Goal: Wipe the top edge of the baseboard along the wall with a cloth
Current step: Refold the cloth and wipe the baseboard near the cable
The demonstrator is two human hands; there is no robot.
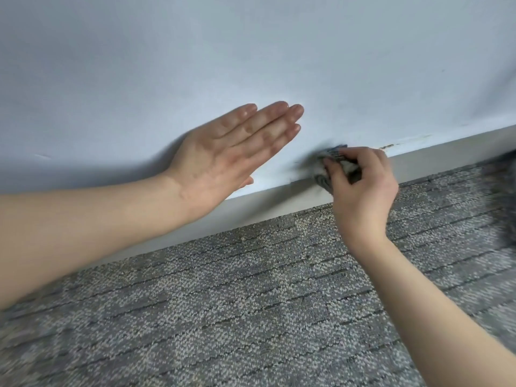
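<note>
Carpet [251, 317]: grey, nearest you. Your right hand [363, 191]: fingers curled round the cloth [333, 156], which sits bunched on the baseboard [279, 198] top edge. Your left hand [223, 155]: fingers straight, flat against the wall [251, 51], just left of the cloth.

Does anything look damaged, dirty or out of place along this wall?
Yes: dark brownish marks sit on the top edge of the pale grey baseboard, just right of the right hand gripping the grey patterned cloth. Grime or chipped paint, I cannot tell. Nothing else stands out.
</note>
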